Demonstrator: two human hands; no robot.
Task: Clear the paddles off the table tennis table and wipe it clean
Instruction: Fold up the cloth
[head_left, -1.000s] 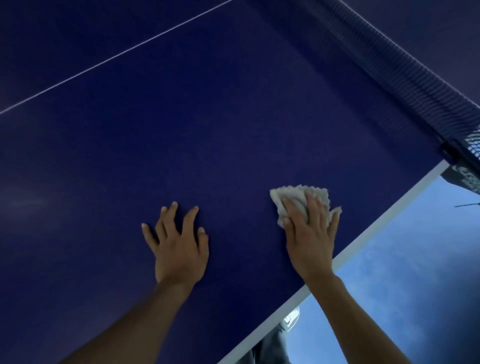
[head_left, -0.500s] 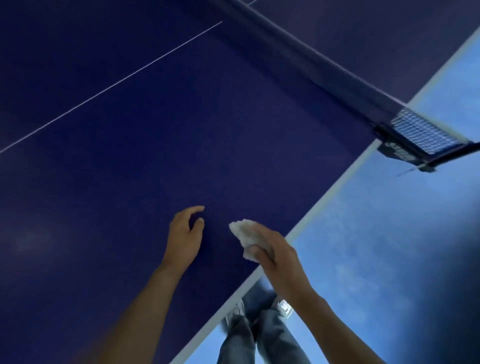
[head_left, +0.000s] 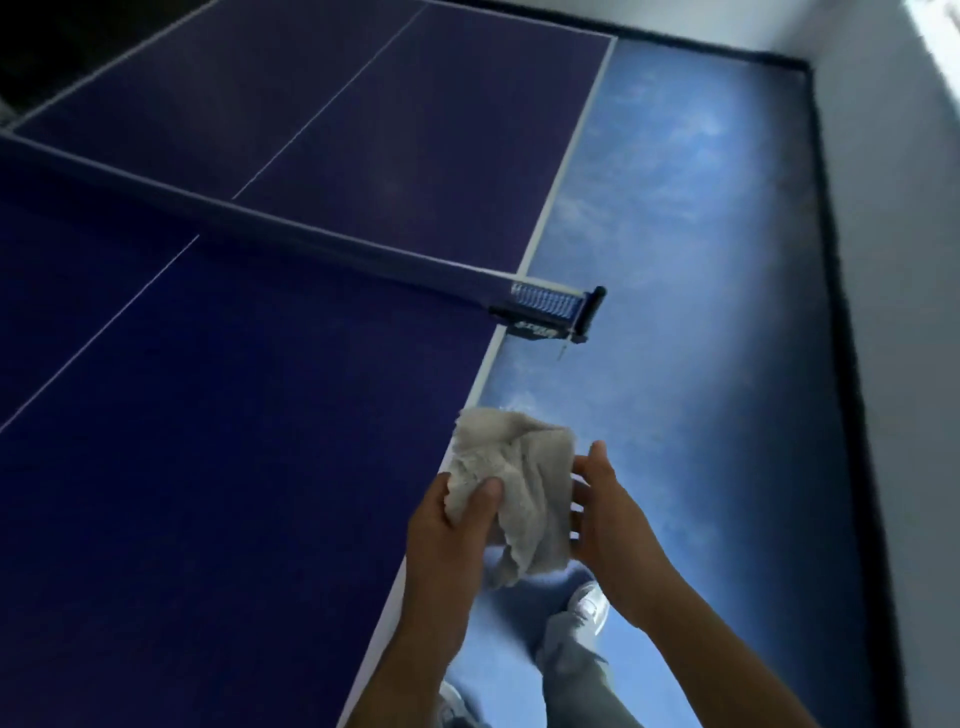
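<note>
My left hand (head_left: 452, 525) pinches the crumpled cloth (head_left: 514, 483) just past the table (head_left: 234, 467) edge, over the floor. The fingers of my right hand (head_left: 613, 514) touch its other side; I cannot tell if they grip. I should fold it to a flat, clean face before wiping.

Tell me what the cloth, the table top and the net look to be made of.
Cloth: soft off-white fabric, probably terry or microfibre; it crumples in folds and its surface looks fuzzy.
Table top: rigid board with a matt dark-blue coating and painted white lines; core not visible.
Net: mesh, likely synthetic cord; an open grid shows at its end.
</note>
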